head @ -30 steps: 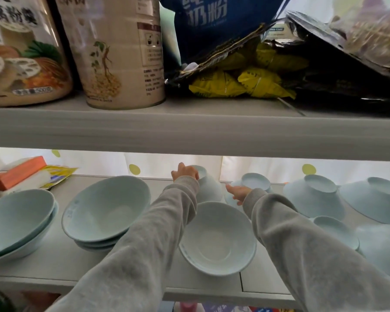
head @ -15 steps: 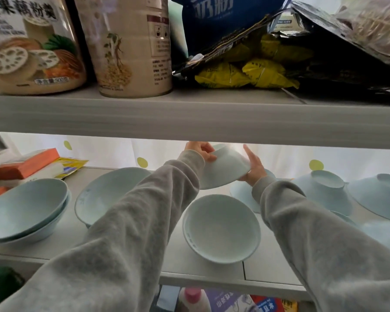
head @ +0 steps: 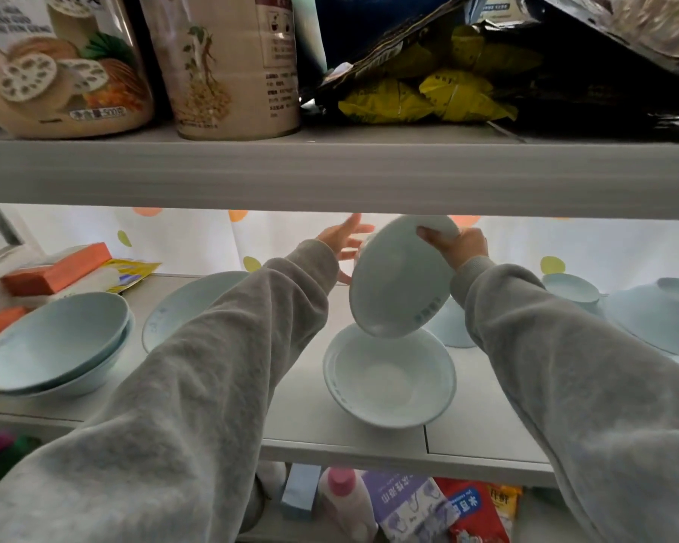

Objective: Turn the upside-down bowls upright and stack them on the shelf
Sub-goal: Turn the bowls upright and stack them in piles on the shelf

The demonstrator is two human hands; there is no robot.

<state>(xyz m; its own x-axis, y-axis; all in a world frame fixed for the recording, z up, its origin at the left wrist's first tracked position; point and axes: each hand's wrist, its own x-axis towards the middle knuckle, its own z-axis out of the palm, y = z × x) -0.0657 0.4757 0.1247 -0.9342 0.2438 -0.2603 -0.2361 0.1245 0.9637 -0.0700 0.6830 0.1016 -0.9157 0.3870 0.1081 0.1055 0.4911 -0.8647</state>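
My right hand (head: 457,244) grips the far rim of a pale blue bowl (head: 398,280), tilted with its hollow facing me, just under the upper shelf. Its lower rim hangs over an upright bowl (head: 389,380) on the shelf (head: 298,405). My left hand (head: 344,239) is beside the tilted bowl with fingers spread, off it. Two stacks of upright bowls stand at left: one (head: 55,348) near the edge, one (head: 185,303) partly behind my left sleeve. Upside-down bowls (head: 651,319) lie at right, one (head: 449,329) behind the held bowl.
The upper shelf board (head: 330,174) hangs low over my hands, carrying tins (head: 228,64) and bags. An orange box (head: 55,264) and a yellow packet (head: 130,268) lie at the back left. Bottles and packets stand below the shelf edge.
The bowl, held by both hands before, has turned its hollow toward me and dropped over the upright bowl. My left hand has let go; the right hand alone holds it.
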